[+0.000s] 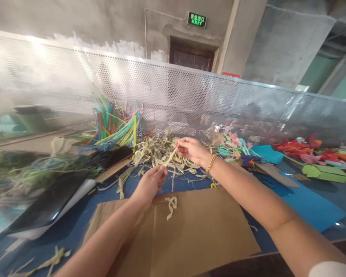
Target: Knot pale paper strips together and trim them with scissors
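Head view, the only one: pale strip [172, 156] stretched at a slant above the counter [70, 237], between left hand [151, 184] and right hand [192, 149]. Grip clamped on the strip at both ends: left fingers pinched on the lower, nearer end, right fingers on the upper, farther one.

By the look of it, partway through: one strip in hand, and just beyond, a large tangled heap [150, 152] of similar pieces, seemingly left to handle. On the cardboard [196, 227] in front, a lone curl [171, 207]; impossible to tell whether finished or set aside. Judged by the heap alone, more left than done.

Dark blue and crowded, the counter. At left, coloured stems [103, 121] in a bundle and a glossy black sheet [52, 204]. At right, pink flowers [235, 140], red pieces [294, 148], a green block [324, 173] and a blue sheet [308, 200]. Along the back, a perforated metal screen [118, 77]; behind, a bare grey wall [75, 15], a dark door [192, 57] and, above, a lit exit sign [197, 20].
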`<state>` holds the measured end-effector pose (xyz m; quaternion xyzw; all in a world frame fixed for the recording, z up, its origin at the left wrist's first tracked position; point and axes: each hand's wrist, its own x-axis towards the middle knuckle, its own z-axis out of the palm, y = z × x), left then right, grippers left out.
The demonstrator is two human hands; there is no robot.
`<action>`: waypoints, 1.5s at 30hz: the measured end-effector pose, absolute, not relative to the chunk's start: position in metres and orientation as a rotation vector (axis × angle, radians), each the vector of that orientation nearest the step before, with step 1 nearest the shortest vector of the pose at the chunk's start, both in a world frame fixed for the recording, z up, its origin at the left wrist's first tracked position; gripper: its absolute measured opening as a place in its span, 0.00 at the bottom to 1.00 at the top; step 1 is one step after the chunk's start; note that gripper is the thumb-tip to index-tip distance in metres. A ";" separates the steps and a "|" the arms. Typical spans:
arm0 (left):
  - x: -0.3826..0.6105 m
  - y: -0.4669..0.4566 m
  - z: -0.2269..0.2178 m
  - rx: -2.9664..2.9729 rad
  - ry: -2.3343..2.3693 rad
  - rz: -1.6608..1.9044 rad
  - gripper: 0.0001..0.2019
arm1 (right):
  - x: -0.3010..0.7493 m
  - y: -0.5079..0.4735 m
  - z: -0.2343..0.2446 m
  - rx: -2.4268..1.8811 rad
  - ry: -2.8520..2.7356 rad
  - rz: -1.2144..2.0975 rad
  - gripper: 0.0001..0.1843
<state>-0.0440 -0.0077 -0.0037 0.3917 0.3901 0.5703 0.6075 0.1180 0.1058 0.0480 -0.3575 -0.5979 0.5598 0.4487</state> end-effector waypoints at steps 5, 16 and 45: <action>-0.058 -0.005 0.006 0.491 0.657 1.597 0.11 | 0.172 0.162 0.054 -1.171 -1.520 0.702 0.12; -0.049 0.007 0.000 0.277 0.748 1.679 0.10 | 0.174 0.183 0.003 -1.536 -2.198 -0.042 0.08; -0.017 0.017 0.032 1.003 0.952 1.165 0.10 | 0.144 0.077 0.093 -0.886 -2.638 -0.012 0.06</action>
